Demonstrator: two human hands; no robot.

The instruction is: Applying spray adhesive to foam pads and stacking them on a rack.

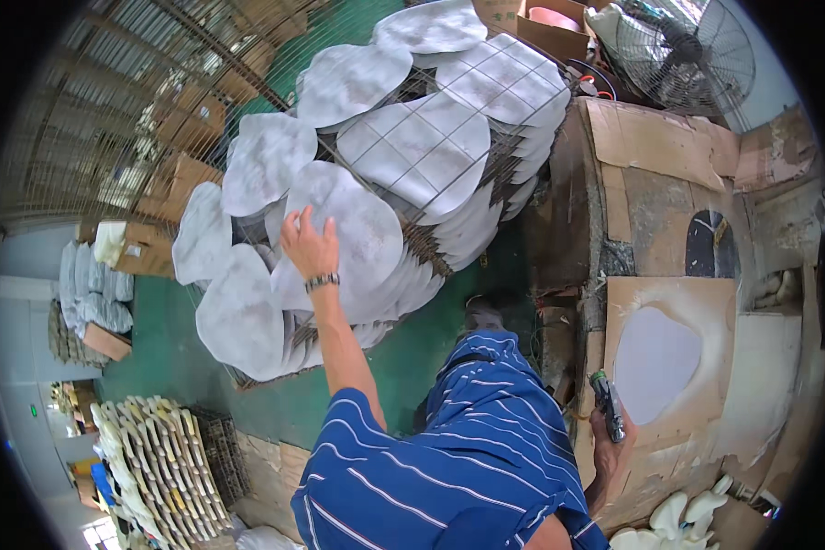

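Observation:
My left hand (308, 246) reaches out over a rounded grey-white pad (356, 220), with its fingers spread and nothing gripped. Whether the fingertips touch the pad cannot be made out. Similar pads lie around it in layered stacks with wire grids between them, one wire grid (422, 147) showing on top. Down on the right, my right hand (611, 445) is closed around a spray gun (607, 403), a metal body with a green part at its upper end. Beside the gun, a plain pale pad (655, 362) lies flat on a cardboard sheet (621, 298) marked with whitish overspray.
A cardboard-covered bench (655, 215) runs along the right, with a large fan (686, 50) at its far end. Cardboard boxes (188, 115) stand beyond the stacks. Racked pale pieces (160, 458) are at lower left, and white moulded pieces (674, 522) at lower right. The floor (156, 339) is green.

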